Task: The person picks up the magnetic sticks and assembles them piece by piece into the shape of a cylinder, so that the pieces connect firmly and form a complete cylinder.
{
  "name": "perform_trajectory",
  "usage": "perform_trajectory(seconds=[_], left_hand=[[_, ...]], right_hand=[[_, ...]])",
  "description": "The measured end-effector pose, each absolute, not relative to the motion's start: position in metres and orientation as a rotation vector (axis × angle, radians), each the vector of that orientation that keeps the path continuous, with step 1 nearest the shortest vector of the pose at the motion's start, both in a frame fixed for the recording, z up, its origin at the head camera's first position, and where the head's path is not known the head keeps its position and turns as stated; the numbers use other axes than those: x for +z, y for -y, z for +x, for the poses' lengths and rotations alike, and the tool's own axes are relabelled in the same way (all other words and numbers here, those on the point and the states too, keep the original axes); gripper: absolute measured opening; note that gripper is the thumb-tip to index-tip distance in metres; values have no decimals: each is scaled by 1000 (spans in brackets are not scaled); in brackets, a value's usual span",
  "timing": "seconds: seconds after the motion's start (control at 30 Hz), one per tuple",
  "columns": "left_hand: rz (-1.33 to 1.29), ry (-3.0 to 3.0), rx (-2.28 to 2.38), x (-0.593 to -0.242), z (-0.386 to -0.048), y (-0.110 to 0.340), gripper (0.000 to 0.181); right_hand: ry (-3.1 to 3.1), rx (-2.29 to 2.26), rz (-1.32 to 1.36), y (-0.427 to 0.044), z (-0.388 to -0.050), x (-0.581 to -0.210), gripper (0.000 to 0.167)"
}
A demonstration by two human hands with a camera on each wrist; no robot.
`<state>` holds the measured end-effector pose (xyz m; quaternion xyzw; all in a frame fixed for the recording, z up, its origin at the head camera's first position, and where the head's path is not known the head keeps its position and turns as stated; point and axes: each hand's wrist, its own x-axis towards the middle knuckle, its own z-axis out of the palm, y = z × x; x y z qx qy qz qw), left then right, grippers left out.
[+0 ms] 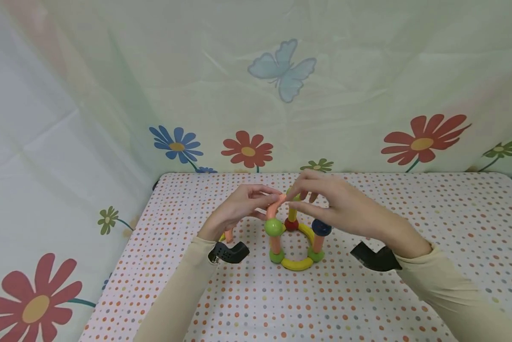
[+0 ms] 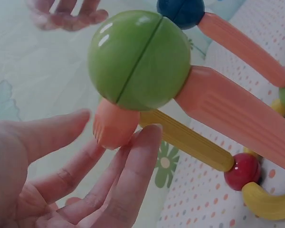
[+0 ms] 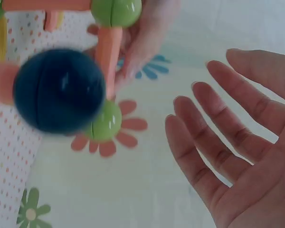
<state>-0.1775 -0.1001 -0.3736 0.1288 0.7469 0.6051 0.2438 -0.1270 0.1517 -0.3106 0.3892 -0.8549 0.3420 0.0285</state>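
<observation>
A frame of balls and rods stands upright on the table. My left hand [image 1: 239, 205] has its fingers curled round the upper salmon rod [image 1: 273, 208], beside the front-left green ball [image 1: 274, 227]. In the left wrist view the thumb and fingers lie on either side of that rod [image 2: 115, 124], below the large green ball [image 2: 139, 60]. My right hand [image 1: 346, 204] hovers over the back and right of the frame, near the dark blue ball [image 1: 322, 227]. The right wrist view shows its fingers [image 3: 223, 124] spread, holding nothing, away from the blue ball [image 3: 59, 91].
Yellow curved pieces [image 1: 297, 264] form part of the frame's base, with a red ball [image 1: 291, 224] at the back. A loose-looking salmon piece [image 1: 228, 235] lies partly hidden beside my left wrist. Behind the dotted table [image 1: 239, 308] hangs a flowered cloth [image 1: 346, 95].
</observation>
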Motion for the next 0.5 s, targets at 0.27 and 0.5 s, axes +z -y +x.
perform_trajectory(seconds=[0.27,0.5], left_hand=[[272,-2281,1632,-396,-162,107,35],[309,-2506,1277,-435,-122,106,68]], right_hand=[[2537,1306,956,-201,-153,-338,17],[2897,1409,861,-212,-171,-396,18]])
